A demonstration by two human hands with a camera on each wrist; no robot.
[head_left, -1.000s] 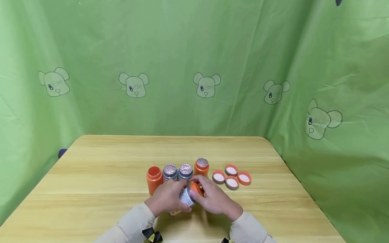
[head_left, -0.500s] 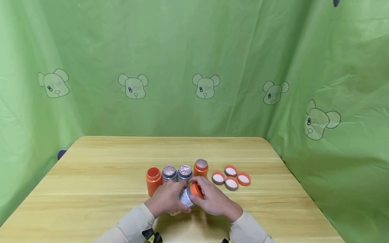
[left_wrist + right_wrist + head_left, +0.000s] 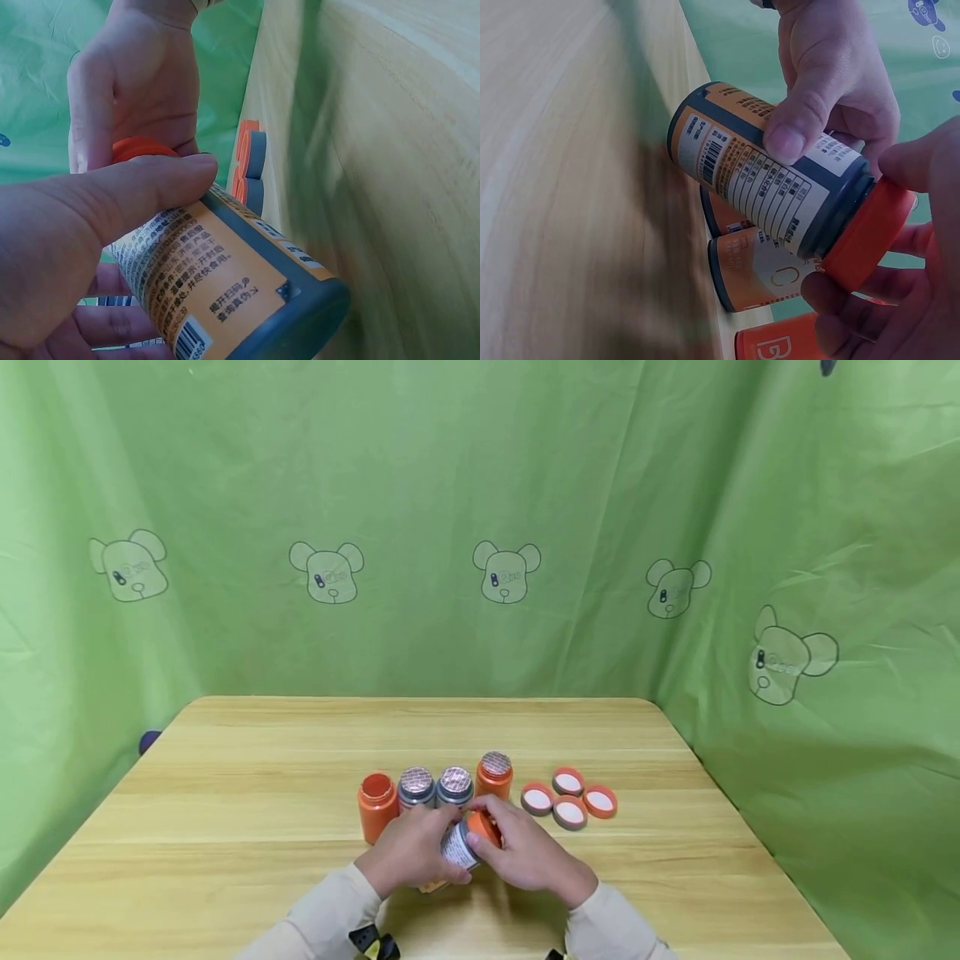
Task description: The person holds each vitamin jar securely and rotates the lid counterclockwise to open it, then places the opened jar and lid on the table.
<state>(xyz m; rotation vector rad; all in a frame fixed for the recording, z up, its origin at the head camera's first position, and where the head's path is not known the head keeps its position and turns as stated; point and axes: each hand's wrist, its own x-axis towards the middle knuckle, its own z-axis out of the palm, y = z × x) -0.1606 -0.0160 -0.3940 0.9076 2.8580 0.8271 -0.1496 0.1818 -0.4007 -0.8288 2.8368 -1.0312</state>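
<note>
My left hand (image 3: 415, 849) grips a dark grey pill bottle (image 3: 757, 165) with an orange and white printed label, tilted above the table. My right hand (image 3: 528, 852) holds its orange cap (image 3: 870, 232) between thumb and fingers. The cap sits at the bottle's mouth, and a dark strip of neck shows beside it in the right wrist view. In the left wrist view, the bottle's base points toward the table and my left thumb (image 3: 150, 187) lies across the label. Behind my hands stand two grey bottles (image 3: 417, 785) with foil-sealed mouths.
An uncapped orange bottle (image 3: 378, 810) stands at the left of the row, and a foil-sealed orange bottle (image 3: 494, 777) at its right. Several loose caps (image 3: 570, 812) lie white side up to the right on the wooden table (image 3: 247, 777). Green curtains (image 3: 420, 485) surround the table.
My right thumb slides down along the cap, then back up. The left hand and bottle stay nearly in place. The whole head view drifts slightly.
</note>
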